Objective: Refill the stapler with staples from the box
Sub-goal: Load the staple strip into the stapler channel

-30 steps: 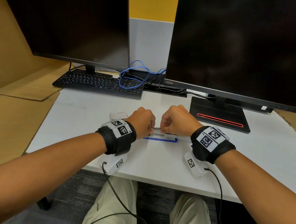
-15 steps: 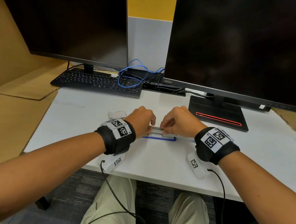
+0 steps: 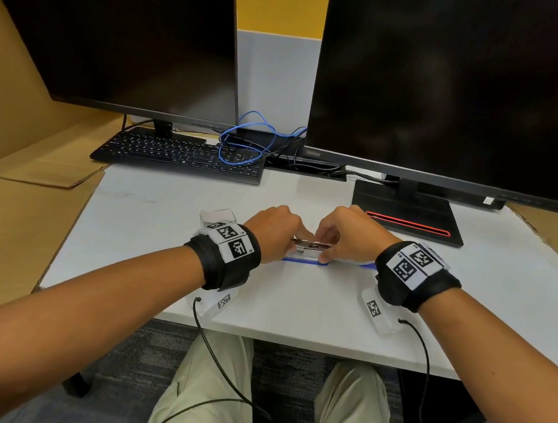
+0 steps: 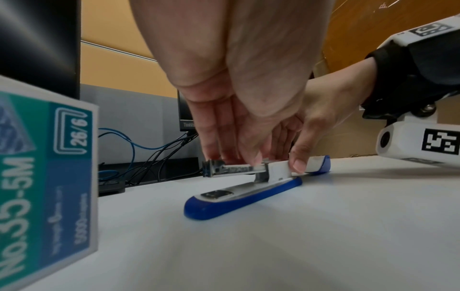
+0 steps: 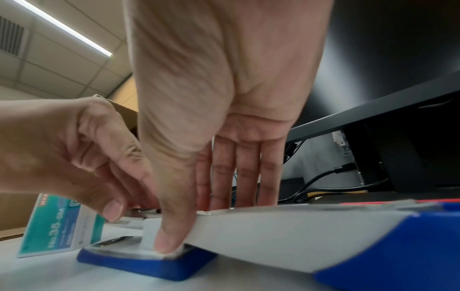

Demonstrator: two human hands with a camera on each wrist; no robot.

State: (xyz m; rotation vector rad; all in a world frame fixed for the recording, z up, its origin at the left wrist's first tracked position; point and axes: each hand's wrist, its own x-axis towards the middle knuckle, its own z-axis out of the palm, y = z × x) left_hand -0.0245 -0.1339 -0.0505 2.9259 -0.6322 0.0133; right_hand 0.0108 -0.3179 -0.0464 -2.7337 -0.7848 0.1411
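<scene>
Left wrist view: stapler [image 4: 244,192] lies opened near the table's [image 4: 323,236] front edge, refill under way.
Left hand [image 4: 231,110] fingers pinch the staple channel; right hand [image 4: 321,110] pinches the flipped-back cover; closing remains, box [image 4: 47,177] beside.

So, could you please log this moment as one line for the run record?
stage: loading staples | stapler: open on desk | left hand: at magazine | right hand: grips stapler body | staple box: beside, upright
</scene>
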